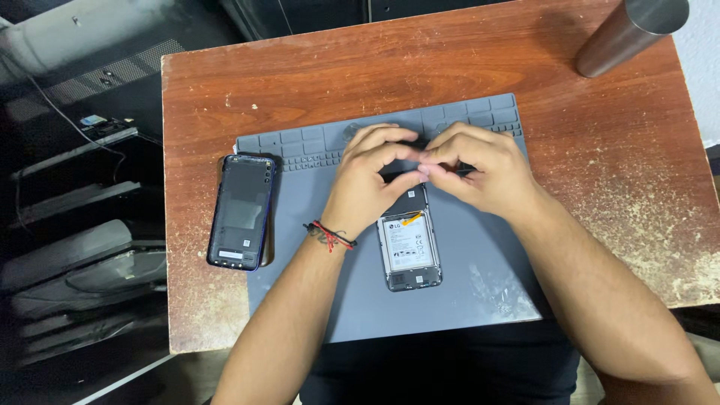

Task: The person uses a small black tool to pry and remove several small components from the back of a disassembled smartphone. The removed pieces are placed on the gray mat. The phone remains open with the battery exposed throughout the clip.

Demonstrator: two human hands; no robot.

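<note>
Both forearms reach over an opened smartphone (409, 244) just below the left hand (367, 180) and right hand (480, 169), fingertips pinched together over its top end, its back cover (241, 212) already off, left of the left hand

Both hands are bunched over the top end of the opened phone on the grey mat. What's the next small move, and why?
Probably lift the small dark part straight up, slowly. The left hand and right hand pinch it together over the top end of the opened phone, whose battery lies exposed. The fingers hide whether it is free. The removed back cover lies at the edge of the grey mat.
</note>
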